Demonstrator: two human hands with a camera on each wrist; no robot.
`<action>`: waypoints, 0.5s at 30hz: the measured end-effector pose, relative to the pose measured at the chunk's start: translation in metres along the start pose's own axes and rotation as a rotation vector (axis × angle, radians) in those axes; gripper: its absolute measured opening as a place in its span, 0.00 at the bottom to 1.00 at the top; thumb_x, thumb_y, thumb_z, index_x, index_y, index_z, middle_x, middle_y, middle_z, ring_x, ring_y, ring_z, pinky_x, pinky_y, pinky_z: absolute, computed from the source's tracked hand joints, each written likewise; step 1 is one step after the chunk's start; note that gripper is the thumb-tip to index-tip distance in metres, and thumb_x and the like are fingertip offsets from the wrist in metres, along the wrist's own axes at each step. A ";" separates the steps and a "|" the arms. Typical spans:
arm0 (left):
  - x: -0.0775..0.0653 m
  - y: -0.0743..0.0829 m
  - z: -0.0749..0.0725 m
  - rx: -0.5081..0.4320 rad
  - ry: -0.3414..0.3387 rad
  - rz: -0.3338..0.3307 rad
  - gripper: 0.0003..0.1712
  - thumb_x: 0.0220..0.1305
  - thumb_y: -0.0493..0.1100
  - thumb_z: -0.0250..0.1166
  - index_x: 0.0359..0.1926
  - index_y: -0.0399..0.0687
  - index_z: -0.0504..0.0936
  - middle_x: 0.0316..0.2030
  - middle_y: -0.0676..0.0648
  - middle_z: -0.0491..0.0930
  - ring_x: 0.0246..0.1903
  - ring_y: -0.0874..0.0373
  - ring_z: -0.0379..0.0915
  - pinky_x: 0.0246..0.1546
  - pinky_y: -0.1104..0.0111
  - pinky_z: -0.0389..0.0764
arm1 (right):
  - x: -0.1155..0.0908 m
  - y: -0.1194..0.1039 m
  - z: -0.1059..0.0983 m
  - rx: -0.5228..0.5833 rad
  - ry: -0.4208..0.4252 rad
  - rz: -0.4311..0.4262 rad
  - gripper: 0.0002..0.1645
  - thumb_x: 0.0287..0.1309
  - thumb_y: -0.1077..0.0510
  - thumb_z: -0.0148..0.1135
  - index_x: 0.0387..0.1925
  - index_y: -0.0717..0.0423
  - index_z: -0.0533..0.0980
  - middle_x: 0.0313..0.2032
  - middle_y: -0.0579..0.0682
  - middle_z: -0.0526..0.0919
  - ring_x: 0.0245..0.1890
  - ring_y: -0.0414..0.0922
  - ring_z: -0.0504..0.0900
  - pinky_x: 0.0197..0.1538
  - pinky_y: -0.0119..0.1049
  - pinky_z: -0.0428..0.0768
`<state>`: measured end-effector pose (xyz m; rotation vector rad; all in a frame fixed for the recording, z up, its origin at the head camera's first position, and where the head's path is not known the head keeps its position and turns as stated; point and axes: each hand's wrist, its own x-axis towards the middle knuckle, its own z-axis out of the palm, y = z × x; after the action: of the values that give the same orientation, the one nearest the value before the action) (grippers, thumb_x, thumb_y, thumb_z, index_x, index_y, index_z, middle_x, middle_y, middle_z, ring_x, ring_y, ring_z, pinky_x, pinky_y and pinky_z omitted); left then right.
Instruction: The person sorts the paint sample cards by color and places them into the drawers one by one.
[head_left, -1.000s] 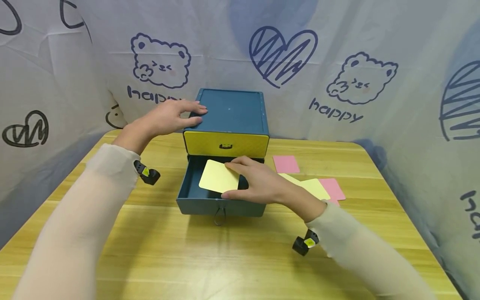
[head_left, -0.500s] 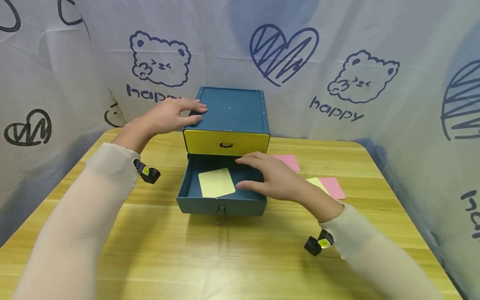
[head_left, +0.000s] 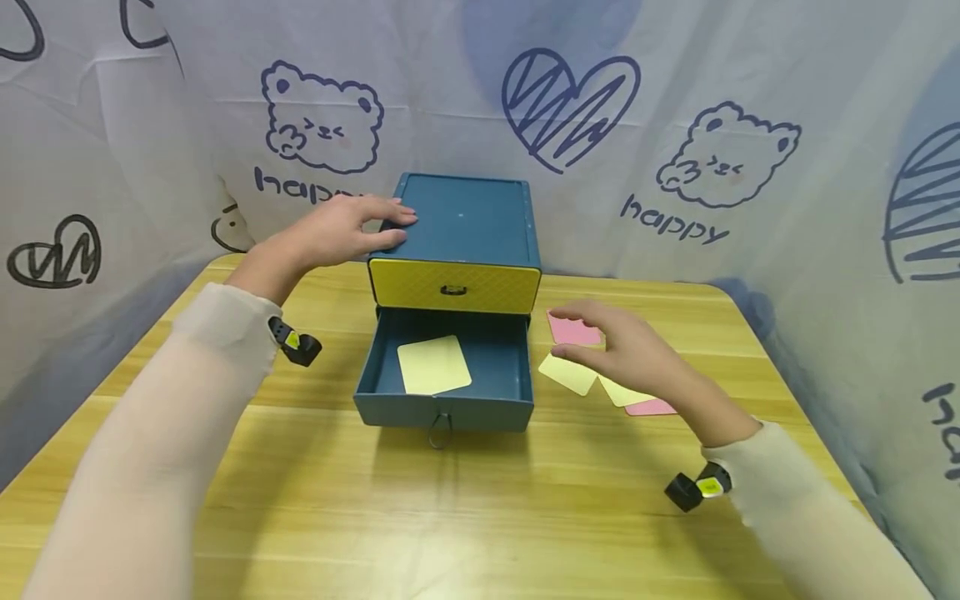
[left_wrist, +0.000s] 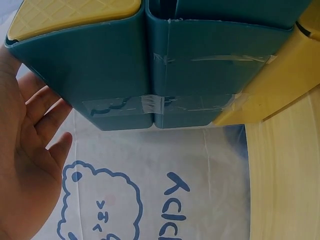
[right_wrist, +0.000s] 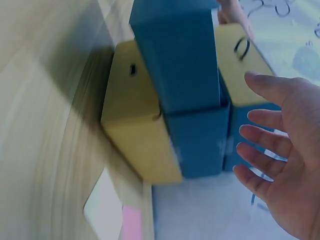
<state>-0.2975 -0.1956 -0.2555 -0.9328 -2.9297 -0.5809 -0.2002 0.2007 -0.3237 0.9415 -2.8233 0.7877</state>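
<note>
Left hand [head_left: 341, 232] touches cabinet [head_left: 468, 221]; cloth [head_left: 450, 108] reads "happy".

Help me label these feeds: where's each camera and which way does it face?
Head: on the head, facing forward-down at cabinet, open drawer; left grip, right grip, sleeves show.
Left wrist: on that wrist, facing the cabinet's left side; left grip shows.
Right wrist: on that wrist, facing cabinet's front and right side; both grips show.
Both wrist views share cabinet and cloth.
</note>
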 end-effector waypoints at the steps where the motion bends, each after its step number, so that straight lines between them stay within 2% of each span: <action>1: 0.000 0.000 0.000 0.000 -0.001 0.001 0.28 0.72 0.58 0.55 0.68 0.54 0.72 0.73 0.45 0.58 0.72 0.44 0.50 0.68 0.45 0.55 | -0.002 0.005 -0.001 -0.002 0.002 0.006 0.37 0.61 0.37 0.63 0.66 0.50 0.71 0.63 0.49 0.74 0.60 0.52 0.73 0.60 0.53 0.72; 7: 0.000 0.001 -0.001 -0.001 0.001 -0.004 0.28 0.72 0.57 0.55 0.68 0.54 0.72 0.73 0.45 0.58 0.72 0.44 0.51 0.68 0.45 0.56 | -0.012 0.034 -0.002 -0.002 0.001 0.054 0.38 0.61 0.39 0.63 0.66 0.55 0.71 0.63 0.54 0.73 0.62 0.55 0.71 0.60 0.54 0.72; 15: 0.000 0.003 -0.001 -0.005 -0.002 -0.006 0.28 0.72 0.58 0.55 0.68 0.54 0.72 0.73 0.45 0.58 0.72 0.44 0.50 0.68 0.45 0.55 | -0.032 0.065 0.005 -0.019 -0.043 0.179 0.46 0.60 0.37 0.64 0.69 0.62 0.65 0.66 0.62 0.68 0.64 0.62 0.67 0.59 0.61 0.70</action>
<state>-0.2958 -0.1939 -0.2534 -0.9264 -2.9353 -0.5878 -0.2114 0.2602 -0.3646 0.7187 -2.9790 0.7651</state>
